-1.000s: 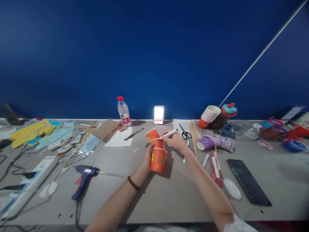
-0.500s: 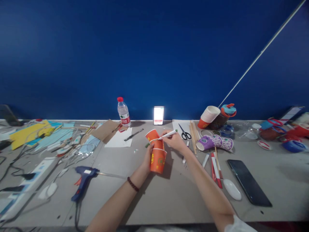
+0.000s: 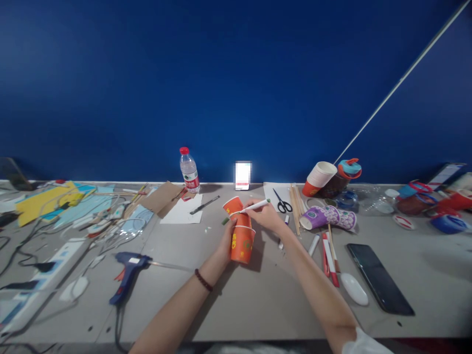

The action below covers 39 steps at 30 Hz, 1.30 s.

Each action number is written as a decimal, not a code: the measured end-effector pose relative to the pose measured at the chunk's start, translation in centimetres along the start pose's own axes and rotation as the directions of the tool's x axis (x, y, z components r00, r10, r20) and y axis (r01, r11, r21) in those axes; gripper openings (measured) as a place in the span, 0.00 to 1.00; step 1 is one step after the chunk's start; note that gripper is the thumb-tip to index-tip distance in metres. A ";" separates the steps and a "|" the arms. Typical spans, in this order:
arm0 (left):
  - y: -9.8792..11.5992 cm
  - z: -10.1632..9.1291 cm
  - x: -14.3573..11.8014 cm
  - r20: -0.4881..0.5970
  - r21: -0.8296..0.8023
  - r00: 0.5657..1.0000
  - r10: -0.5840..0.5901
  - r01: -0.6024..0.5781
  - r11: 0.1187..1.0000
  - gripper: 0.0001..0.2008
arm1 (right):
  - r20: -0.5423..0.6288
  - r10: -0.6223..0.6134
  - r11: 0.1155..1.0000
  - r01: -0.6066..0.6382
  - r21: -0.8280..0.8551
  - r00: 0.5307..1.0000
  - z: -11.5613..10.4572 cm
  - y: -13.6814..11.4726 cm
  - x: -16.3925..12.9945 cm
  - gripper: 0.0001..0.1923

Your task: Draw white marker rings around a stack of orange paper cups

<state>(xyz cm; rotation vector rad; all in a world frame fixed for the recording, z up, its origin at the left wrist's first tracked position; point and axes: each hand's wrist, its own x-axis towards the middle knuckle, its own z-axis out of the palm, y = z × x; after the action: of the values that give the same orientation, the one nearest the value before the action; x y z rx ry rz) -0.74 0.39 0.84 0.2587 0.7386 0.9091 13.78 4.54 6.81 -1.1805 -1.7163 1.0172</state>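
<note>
Orange paper cups [image 3: 242,247] with yellow and green print are joined at an angle, one upper and one lower, above the middle of the table. My left hand [image 3: 227,244], wearing a dark bead bracelet, is wrapped round them from the left. A small green piece [image 3: 225,221], perhaps a cap, sticks out beside its fingers. In my right hand [image 3: 266,216] is a white marker [image 3: 259,205] with a green end, pinched in a writing grip. Its tip meets the cups near where they join; the exact contact is too small to make out.
Left lie a glue gun [image 3: 131,273], a power strip [image 3: 47,287] and cables. Behind stand a water bottle [image 3: 189,172] and a lit phone [image 3: 242,176]. Right are scissors [image 3: 283,204], stacked cups [image 3: 320,178], purple cups [image 3: 328,218], markers [image 3: 331,260], a mouse [image 3: 354,289] and a dark phone [image 3: 379,278].
The marker's tip has shifted slightly left along the cups, with my right hand following. The cups have barely moved in my left hand, and the table items stay where they were.
</note>
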 end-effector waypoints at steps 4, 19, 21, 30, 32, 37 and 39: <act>0.2 0.0 -0.1 -0.005 -0.018 0.999 0.033 -0.033 0.999 0.20 | -0.025 0.000 0.999 0.001 0.041 1.000 -0.1 0.0 0.2 0.07; -0.2 0.5 -0.6 -0.052 0.052 0.998 0.043 -0.040 0.998 0.19 | -0.026 -0.017 0.998 0.018 0.057 1.000 -0.4 0.0 0.3 0.05; -0.2 0.6 -0.8 -0.058 0.061 0.997 0.047 -0.043 0.997 0.19 | -0.021 -0.022 0.999 0.023 0.049 1.000 -0.5 0.0 0.3 0.05; -0.2 0.7 -0.9 -0.084 0.043 0.994 0.076 -0.072 0.996 0.21 | -0.021 -0.019 1.000 0.019 0.009 1.000 -0.5 0.3 0.1 0.05; -0.2 0.7 -0.9 -0.080 0.043 0.994 0.081 -0.077 0.996 0.20 | -0.024 -0.024 1.000 0.024 0.011 0.999 -0.5 0.4 0.2 0.05; -0.1 0.5 -0.7 -0.070 0.027 0.993 0.097 -0.096 0.995 0.18 | -0.024 -0.023 1.000 0.023 0.011 0.999 -0.5 0.5 0.3 0.05; -0.1 0.4 -0.6 -0.064 0.017 0.995 0.081 -0.080 0.997 0.18 | -0.030 -0.025 1.000 0.026 0.012 0.999 -0.5 0.5 0.3 0.05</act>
<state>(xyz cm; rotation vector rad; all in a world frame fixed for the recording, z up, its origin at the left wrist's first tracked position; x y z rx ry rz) -0.61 -0.14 1.37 0.2739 0.7993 0.9929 14.32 5.03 6.61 -1.1572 -1.6956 0.9894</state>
